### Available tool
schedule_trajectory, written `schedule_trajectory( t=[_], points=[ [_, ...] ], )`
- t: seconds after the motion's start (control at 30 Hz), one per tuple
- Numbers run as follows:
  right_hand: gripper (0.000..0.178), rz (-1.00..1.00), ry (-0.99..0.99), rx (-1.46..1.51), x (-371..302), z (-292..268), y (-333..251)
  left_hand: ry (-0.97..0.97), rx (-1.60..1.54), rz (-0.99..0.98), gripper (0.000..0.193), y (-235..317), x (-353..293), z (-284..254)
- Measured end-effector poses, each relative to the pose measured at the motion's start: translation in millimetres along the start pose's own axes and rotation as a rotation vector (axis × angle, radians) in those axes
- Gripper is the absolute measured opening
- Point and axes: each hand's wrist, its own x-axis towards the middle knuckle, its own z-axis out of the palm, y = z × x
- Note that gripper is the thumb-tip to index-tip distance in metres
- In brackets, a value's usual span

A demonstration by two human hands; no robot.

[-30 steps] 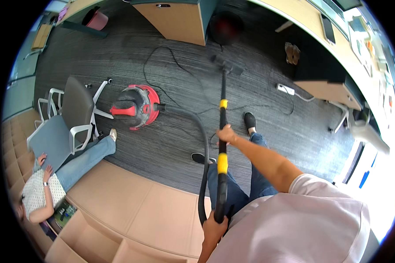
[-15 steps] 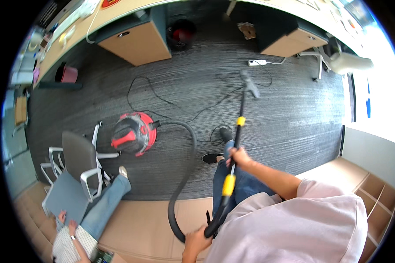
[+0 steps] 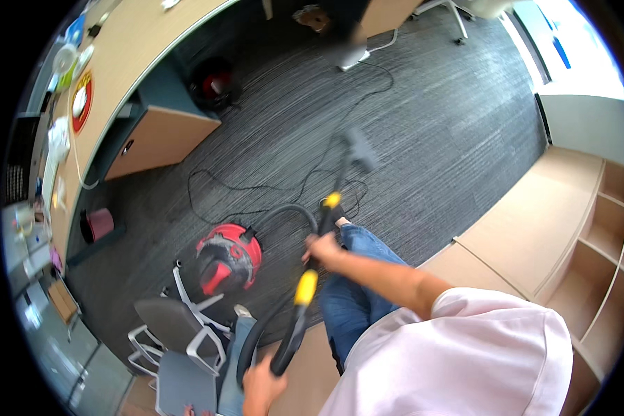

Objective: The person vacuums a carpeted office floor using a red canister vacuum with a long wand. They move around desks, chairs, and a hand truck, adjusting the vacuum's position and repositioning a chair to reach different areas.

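Observation:
My right hand (image 3: 322, 251) is wrapped round the dark wand (image 3: 335, 186) of a vacuum cleaner, between its two yellow collars. Lower down, my left hand (image 3: 262, 383) grips the black curved handle (image 3: 288, 344) where the hose joins the wand. At the far end the grey floor head (image 3: 360, 150) is on the dark carpet, smeared by motion. The red and grey vacuum cleaner (image 3: 230, 258) stands left of the wand, its black hose (image 3: 251, 350) looping back towards my left hand. A thin black cord (image 3: 239, 188) winds across the floor beyond it.
A desk (image 3: 128, 55) with a cabinet (image 3: 161, 142) curves along the far left. A grey office chair (image 3: 184, 378) and a seated person's leg (image 3: 234, 353) are near left. A pink bin (image 3: 98, 225) stands under the desk. Low wooden shelving (image 3: 527, 222) lines the right.
My view has turned right, so the room appears rotated. The floor head has come back nearer my feet. Both hands still hold the vacuum cleaner and now appear further left.

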Motion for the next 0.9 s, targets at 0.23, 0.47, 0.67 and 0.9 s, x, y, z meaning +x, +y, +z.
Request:
schedule_trajectory(
  t=[0.23, 0.47, 0.67, 0.9],
  points=[
    [0.047, -0.011, -0.092, 0.270, -65.9, 36.6, 44.2, -0.178, 0.108, 0.114, 0.043, -51.5, -54.0, -59.9],
    [0.022, -0.222, 0.451, 0.402, 2.8, -205.3, 69.4, -0.266, 0.128, 0.649, 0.041, 99.8, 102.1, 59.3],
    [0.018, -0.153, 0.458, 0.652, 54.5, -208.9, 148.7, -0.232, 0.306, 0.718, 0.036, 62.8, 116.7, 102.6],
    [0.100, -0.131, -0.074, 0.776, -39.3, 116.7, 203.8, -0.132, 0.331, 0.306, 0.043, -202.9, 11.4, -2.3]
  ],
)
